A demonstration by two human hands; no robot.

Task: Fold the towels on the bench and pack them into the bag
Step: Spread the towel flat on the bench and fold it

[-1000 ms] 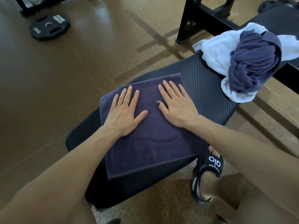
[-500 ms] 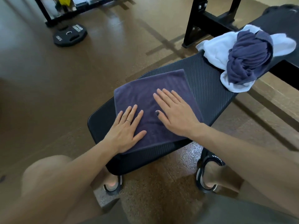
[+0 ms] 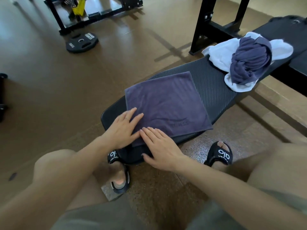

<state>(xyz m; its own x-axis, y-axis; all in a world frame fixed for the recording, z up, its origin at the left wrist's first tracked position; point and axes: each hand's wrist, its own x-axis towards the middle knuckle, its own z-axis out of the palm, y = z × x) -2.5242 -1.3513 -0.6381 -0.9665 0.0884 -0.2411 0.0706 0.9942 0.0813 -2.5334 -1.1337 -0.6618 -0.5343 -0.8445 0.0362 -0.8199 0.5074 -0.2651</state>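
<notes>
Writing first: the folded navy towel (image 3: 166,103) lies flat on the near end of the black bench (image 3: 214,90) at frame centre, and its tone-on-tone logo ends in letters that read roughly "NESS", the start too faint to tell. Both black slides (image 3: 221,155) at the bottom carry a white "alo" mark, and the weight plate (image 3: 82,42) on the floor in the upper left is stamped "15KG". Now the hands: the left hand (image 3: 123,130) lies flat on the towel's lower-left corner, fingers straight and slightly spread, gripping nothing; the right hand (image 3: 159,146) has its straight fingers on the towel's near edge, palm over the bench lip, also holding nothing. Against half a second ago, both hands have slid down to the near edge, leaving the logo uncovered, and the view has pulled back. In the upper right a crumpled navy towel (image 3: 249,62) sits on a white towel (image 3: 221,55), well apart from the folded one.
</notes>
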